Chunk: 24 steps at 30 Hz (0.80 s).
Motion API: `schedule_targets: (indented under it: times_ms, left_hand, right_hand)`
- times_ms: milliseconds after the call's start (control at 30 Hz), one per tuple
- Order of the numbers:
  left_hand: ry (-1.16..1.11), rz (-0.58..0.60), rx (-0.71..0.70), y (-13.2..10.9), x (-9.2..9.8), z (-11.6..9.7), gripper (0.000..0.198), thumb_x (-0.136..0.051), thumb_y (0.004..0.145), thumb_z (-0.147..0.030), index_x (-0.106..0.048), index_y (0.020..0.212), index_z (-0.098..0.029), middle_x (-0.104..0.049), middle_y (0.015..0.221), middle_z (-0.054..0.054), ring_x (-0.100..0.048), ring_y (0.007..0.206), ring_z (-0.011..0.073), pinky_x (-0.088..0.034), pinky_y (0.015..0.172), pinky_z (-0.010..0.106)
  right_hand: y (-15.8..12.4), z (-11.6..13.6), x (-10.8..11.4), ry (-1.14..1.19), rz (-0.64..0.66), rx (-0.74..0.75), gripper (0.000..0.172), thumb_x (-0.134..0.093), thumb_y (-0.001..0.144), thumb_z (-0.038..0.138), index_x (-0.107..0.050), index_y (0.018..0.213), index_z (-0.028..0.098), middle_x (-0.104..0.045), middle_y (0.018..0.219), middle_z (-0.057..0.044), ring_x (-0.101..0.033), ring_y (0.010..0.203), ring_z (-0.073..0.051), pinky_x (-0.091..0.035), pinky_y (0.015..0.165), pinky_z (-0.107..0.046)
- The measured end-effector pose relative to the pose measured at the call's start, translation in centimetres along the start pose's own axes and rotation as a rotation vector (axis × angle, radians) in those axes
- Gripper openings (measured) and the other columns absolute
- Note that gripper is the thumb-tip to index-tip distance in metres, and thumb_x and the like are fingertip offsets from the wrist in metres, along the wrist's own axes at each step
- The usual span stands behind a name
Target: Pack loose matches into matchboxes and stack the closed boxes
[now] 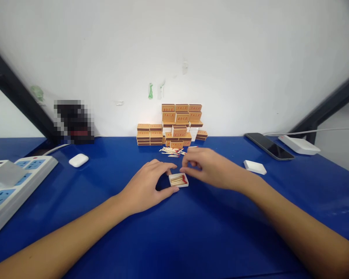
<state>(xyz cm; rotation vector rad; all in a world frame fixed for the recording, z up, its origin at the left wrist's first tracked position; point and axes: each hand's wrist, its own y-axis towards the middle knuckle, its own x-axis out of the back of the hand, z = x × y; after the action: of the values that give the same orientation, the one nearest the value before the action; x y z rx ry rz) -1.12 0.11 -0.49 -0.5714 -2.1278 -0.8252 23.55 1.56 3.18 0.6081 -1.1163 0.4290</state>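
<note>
A small white matchbox tray [178, 184] lies on the blue table, with several red-tipped matches [178, 179] inside. My left hand [151, 186] is at its left side, thumb along the near edge and fingers at the far left corner, closed round the tray. My right hand [205, 166] is just right of and above the tray, fingers curled and thumb and index finger near each other; whether a match is between them is too small to tell. Just behind the hands lies a loose pile of matches [170, 151].
Stacked orange matchboxes [182, 117] stand by the wall, with a lower stack [149, 135] at their left. A power strip [31, 182] and white case [78, 160] lie left. A white tray [255, 167], phone [269, 146] and white device [299, 145] are right.
</note>
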Motion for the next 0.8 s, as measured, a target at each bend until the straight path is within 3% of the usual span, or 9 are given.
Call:
schedule_targets:
  times_ms: [133, 233, 300, 433, 667, 800]
  left_hand:
    - [-0.02, -0.078, -0.011, -0.2, -0.1, 0.1, 0.042, -0.077, 0.091, -0.035, -0.064, 0.13, -0.026, -0.074, 0.115, 0.005, -0.066, 0.111, 0.0258, -0.055, 0.1, 0.045]
    - [-0.017, -0.143, -0.025, -0.2, -0.1, 0.0, 0.037, -0.076, 0.093, -0.037, -0.067, 0.126, -0.024, -0.073, 0.119, 0.006, -0.066, 0.111, 0.0249, -0.055, 0.099, 0.044]
    - [0.003, -0.102, -0.028, -0.1, -0.1, 0.1, 0.037, -0.076, 0.093, -0.037, -0.066, 0.127, -0.024, -0.074, 0.118, 0.006, -0.066, 0.11, 0.0254, -0.055, 0.099, 0.045]
    - [0.024, -0.012, -0.017, 0.0, -0.1, 0.2, 0.037, -0.076, 0.093, -0.036, -0.066, 0.126, -0.024, -0.075, 0.116, 0.006, -0.065, 0.11, 0.0262, -0.055, 0.099, 0.047]
    - [0.031, 0.0, -0.023, -0.1, -0.1, 0.0, 0.035, -0.073, 0.095, -0.037, -0.066, 0.126, -0.022, -0.075, 0.116, 0.006, -0.065, 0.109, 0.0258, -0.053, 0.1, 0.046]
    - [0.042, 0.007, -0.025, -0.1, 0.0, 0.0, 0.037, -0.074, 0.094, -0.037, -0.066, 0.127, -0.022, -0.075, 0.117, 0.006, -0.065, 0.11, 0.026, -0.053, 0.1, 0.046]
  right_hand:
    - [-0.1, -3.2, 2.0, -0.188, -0.129, -0.177, 0.02, -0.061, 0.098, 0.031, -0.065, 0.081, 0.019, -0.064, 0.079, -0.004, -0.054, 0.07, -0.018, -0.036, 0.064, -0.031]
    - [-0.4, -5.4, 2.6, -0.247, -0.035, -0.295, 0.017, -0.065, 0.093, 0.033, -0.069, 0.084, 0.019, -0.067, 0.084, -0.007, -0.057, 0.073, -0.021, -0.039, 0.065, -0.032]
    - [-0.6, -6.3, 2.5, -0.198, 0.042, -0.326, 0.018, -0.07, 0.089, 0.037, -0.072, 0.091, 0.019, -0.068, 0.089, -0.008, -0.06, 0.076, -0.022, -0.042, 0.067, -0.033]
    - [-0.9, -6.6, 2.1, -0.109, 0.125, -0.341, 0.028, -0.072, 0.087, 0.044, -0.073, 0.1, 0.019, -0.069, 0.096, -0.009, -0.062, 0.08, -0.023, -0.047, 0.069, -0.034]
    - [-1.1, -7.3, 2.5, -0.049, 0.23, -0.394, 0.015, -0.067, 0.089, 0.032, -0.073, 0.094, 0.02, -0.072, 0.092, -0.008, -0.064, 0.078, -0.023, -0.047, 0.067, -0.033]
    - [-1.1, -7.2, 2.7, -0.016, 0.32, -0.462, 0.017, -0.061, 0.091, 0.032, -0.073, 0.091, 0.02, -0.076, 0.094, -0.008, -0.066, 0.081, -0.023, -0.047, 0.069, -0.032]
